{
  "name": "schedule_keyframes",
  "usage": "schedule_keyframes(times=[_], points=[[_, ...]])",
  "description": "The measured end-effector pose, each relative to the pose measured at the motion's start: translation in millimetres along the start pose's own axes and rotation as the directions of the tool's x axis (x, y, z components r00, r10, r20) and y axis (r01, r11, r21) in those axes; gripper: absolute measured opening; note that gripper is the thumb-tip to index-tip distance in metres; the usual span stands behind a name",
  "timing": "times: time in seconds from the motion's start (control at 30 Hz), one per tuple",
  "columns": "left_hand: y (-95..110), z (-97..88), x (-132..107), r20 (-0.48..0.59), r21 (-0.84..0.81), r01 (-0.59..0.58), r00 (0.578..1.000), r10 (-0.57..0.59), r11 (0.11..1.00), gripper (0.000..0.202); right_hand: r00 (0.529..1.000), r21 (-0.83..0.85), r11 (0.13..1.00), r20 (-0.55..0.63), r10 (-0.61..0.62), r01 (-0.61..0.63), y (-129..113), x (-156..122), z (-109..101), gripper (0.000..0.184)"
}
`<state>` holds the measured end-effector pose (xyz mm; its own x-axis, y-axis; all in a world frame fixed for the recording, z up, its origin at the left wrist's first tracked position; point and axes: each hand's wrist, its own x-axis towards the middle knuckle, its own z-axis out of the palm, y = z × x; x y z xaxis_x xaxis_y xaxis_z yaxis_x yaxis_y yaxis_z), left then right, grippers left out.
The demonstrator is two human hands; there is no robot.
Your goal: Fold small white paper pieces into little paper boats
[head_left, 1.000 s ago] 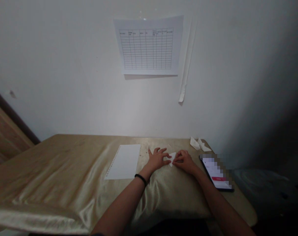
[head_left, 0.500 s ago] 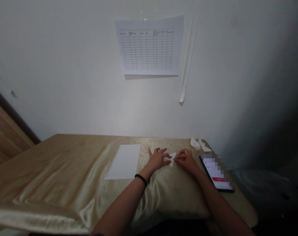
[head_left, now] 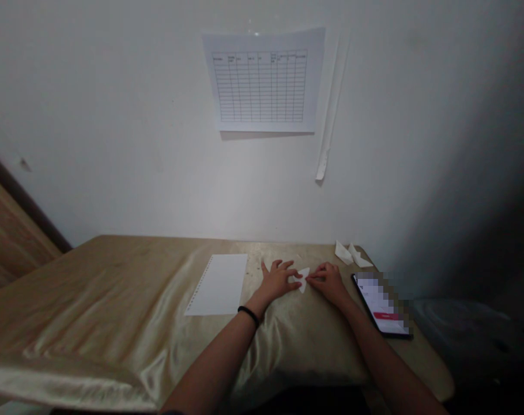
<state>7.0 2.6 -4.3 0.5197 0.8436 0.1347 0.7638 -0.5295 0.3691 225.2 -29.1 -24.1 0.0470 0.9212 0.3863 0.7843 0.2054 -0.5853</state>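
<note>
A small piece of folded white paper [head_left: 304, 283] lies on the cloth between my two hands. My left hand [head_left: 279, 280] holds its left side with thumb and index finger, while the other fingers are spread above the cloth. At the paper's right edge, my right hand [head_left: 330, 280] pinches it with thumb and fingertips. Parts of the paper are hidden under my fingers. To the left of my left hand is a blank white sheet [head_left: 221, 282] with a row of punched holes along its left edge.
Two folded paper boats [head_left: 343, 253] sit at the back right corner. A phone [head_left: 380, 305] with its screen lit lies right of my right hand. Shiny, wrinkled gold cloth [head_left: 127, 311] covers the table. A printed table sheet [head_left: 262, 86] hangs on the wall behind.
Almost nothing differs. My hands stay on the folded paper, with only a very slight shift of the right fingers; the whole view has drifted by a few pixels.
</note>
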Motion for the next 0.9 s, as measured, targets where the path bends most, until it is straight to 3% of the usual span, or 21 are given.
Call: schedule_keyframes(times=[0.5, 0.9], points=[[3.6, -3.9, -0.5, 0.010, -0.005, 0.007, 1.000, -0.007, 1.000, 0.031, 0.992, -0.208, 0.976, -0.114, 0.043, -0.066, 3.1, 9.8, 3.1, 0.020], [8.9, -5.0, -2.4, -0.013, -0.008, 0.007, 1.000, -0.007, 1.000, 0.031, 0.999, -0.240, 0.971, 0.040, 0.008, 0.002, 5.2, 5.0, 4.6, 0.035]])
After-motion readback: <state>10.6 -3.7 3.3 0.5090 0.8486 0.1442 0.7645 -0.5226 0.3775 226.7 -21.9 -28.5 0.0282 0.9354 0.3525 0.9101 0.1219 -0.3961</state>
